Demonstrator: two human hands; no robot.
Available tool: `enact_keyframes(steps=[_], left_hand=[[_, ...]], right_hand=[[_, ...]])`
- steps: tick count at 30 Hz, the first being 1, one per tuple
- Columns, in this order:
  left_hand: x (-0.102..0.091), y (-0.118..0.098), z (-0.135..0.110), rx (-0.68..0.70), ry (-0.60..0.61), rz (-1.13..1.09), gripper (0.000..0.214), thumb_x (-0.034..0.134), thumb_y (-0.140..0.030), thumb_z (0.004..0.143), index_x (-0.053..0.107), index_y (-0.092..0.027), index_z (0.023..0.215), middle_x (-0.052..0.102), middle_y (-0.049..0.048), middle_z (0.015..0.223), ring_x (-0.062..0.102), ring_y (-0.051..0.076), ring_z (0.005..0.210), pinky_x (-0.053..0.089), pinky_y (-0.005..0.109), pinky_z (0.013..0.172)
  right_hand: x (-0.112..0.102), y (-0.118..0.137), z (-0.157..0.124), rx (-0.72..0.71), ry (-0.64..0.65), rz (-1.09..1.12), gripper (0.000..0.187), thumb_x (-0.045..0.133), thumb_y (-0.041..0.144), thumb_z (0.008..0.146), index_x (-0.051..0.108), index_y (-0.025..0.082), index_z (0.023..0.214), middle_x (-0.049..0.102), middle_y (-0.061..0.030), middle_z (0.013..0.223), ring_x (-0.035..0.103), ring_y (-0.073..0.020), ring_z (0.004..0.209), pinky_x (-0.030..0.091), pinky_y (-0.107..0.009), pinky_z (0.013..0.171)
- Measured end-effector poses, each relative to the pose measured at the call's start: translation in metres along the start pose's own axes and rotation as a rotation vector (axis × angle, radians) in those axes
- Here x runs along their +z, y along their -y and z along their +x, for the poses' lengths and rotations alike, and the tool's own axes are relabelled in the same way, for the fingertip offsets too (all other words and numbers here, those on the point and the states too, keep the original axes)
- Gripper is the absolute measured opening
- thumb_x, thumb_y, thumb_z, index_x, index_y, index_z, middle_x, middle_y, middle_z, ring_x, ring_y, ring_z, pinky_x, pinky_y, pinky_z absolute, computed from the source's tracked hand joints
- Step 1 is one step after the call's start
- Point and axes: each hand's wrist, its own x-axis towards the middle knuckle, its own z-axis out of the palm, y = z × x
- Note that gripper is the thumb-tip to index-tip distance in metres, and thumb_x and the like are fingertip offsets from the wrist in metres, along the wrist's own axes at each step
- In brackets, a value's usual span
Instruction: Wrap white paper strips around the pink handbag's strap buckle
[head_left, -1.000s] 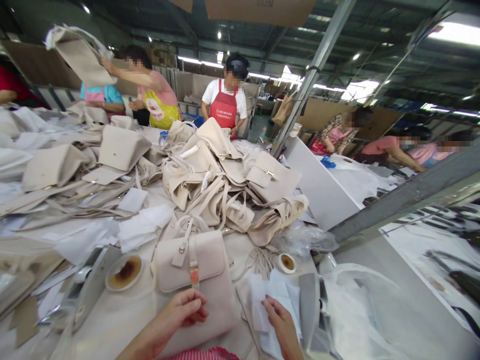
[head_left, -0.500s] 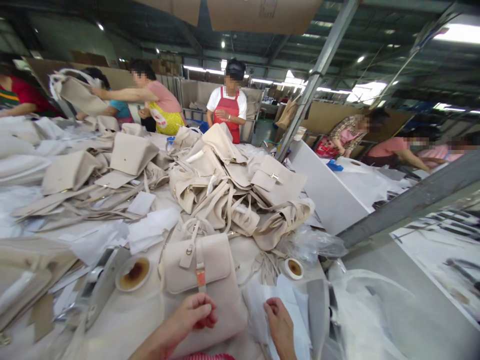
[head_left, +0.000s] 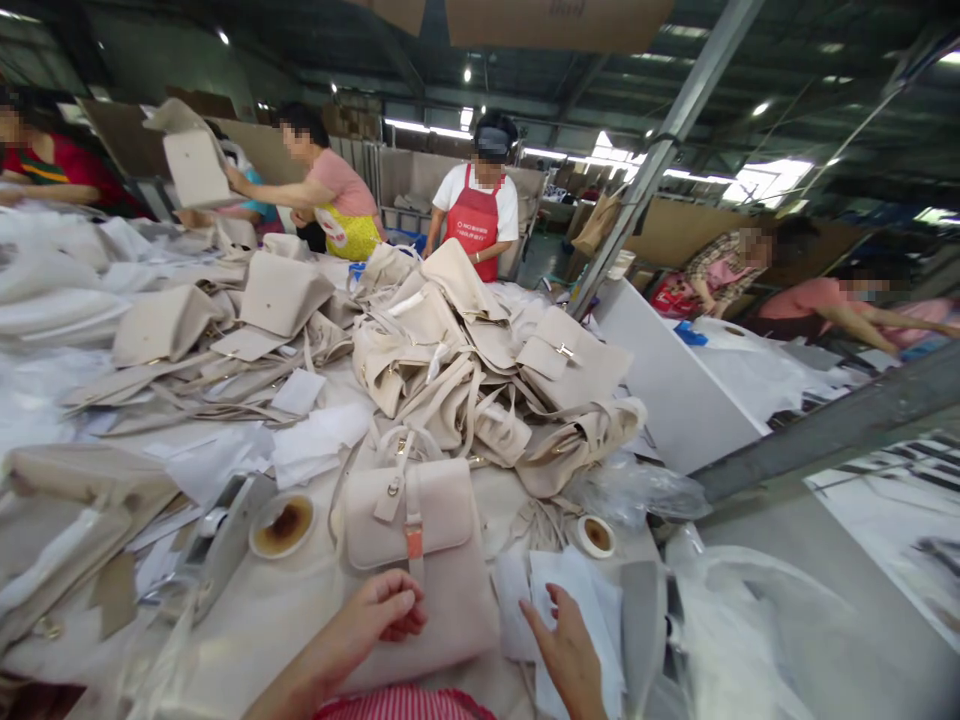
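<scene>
My left hand (head_left: 379, 622) rests curled on the lower part of a cream faux-leather handbag (head_left: 442, 620), just below its strap and orange tag (head_left: 414, 543). The bag lies flat, with its flap and top handle facing me. My right hand (head_left: 568, 652) sits a short way to the right, fingers apart, on a stack of white tissue paper (head_left: 577, 610). It grips nothing. A large heap of similar cream handbags (head_left: 442, 375) rises beyond both hands.
Loose bags and white paper (head_left: 315, 445) cover the wide table. A tape roll (head_left: 596, 536) and a brown-stained round dish (head_left: 282, 526) lie nearby. Plastic sheeting (head_left: 720, 630) hangs at right. Co-workers stand beyond; one raises a bag (head_left: 195, 168) at far left.
The whole scene has slid rightward in view as my head turned. My right hand's fingers have spread and lifted slightly over the tissue. My left hand stays on the bag. The co-worker's raised bag has shifted.
</scene>
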Motion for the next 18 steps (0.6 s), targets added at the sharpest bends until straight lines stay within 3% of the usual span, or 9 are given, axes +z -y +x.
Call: enact_keyframes(steps=[5, 9, 13, 16, 18], left_hand=[[0.004, -0.001, -0.003, 0.007, -0.008, -0.018, 0.044, 0.075, -0.056, 0.065, 0.062, -0.019, 0.084, 0.073, 0.0012, 0.077, 0.064, 0.017, 0.075, 0.043, 0.029, 0.073], [0.003, -0.001, -0.001, -0.004, -0.026, -0.019, 0.045, 0.076, -0.058, 0.062, 0.062, -0.020, 0.083, 0.072, 0.0015, 0.077, 0.064, 0.017, 0.073, 0.043, 0.030, 0.073], [0.002, 0.002, 0.001, -0.015, -0.020, -0.022, 0.045, 0.076, -0.057, 0.062, 0.061, -0.019, 0.082, 0.072, 0.0014, 0.076, 0.063, 0.017, 0.071, 0.042, 0.029, 0.071], [0.004, -0.001, 0.000, -0.011, -0.017, -0.004, 0.045, 0.075, -0.057, 0.062, 0.061, -0.019, 0.081, 0.072, 0.0017, 0.076, 0.063, 0.017, 0.072, 0.042, 0.029, 0.071], [0.007, -0.007, -0.001, -0.005, 0.008, 0.013, 0.045, 0.074, -0.057, 0.064, 0.063, -0.018, 0.082, 0.072, 0.0031, 0.077, 0.063, 0.018, 0.073, 0.042, 0.030, 0.072]], right_hand=[[0.023, 0.009, -0.004, -0.092, 0.043, -0.126, 0.048, 0.054, 0.051, 0.074, 0.061, 0.017, 0.107, 0.064, -0.0191, 0.109, 0.061, -0.0403, 0.109, 0.047, -0.050, 0.093], [0.029, 0.006, -0.006, -0.038, 0.068, -0.126, 0.050, 0.047, 0.041, 0.073, 0.060, 0.014, 0.113, 0.069, -0.0222, 0.100, 0.066, -0.0427, 0.096, 0.048, -0.054, 0.084], [0.022, 0.003, -0.002, 0.023, 0.107, -0.028, 0.049, 0.046, 0.042, 0.069, 0.063, 0.016, 0.107, 0.072, -0.0195, 0.091, 0.068, -0.0428, 0.090, 0.049, -0.056, 0.082], [0.007, 0.007, 0.001, 0.020, 0.152, 0.115, 0.046, 0.047, 0.052, 0.074, 0.064, 0.020, 0.102, 0.075, -0.0131, 0.090, 0.070, -0.0348, 0.090, 0.054, -0.046, 0.081], [-0.004, 0.014, -0.002, 0.060, 0.241, 0.337, 0.048, 0.051, 0.057, 0.075, 0.063, 0.021, 0.105, 0.076, -0.0113, 0.095, 0.072, -0.0306, 0.087, 0.056, -0.040, 0.075]])
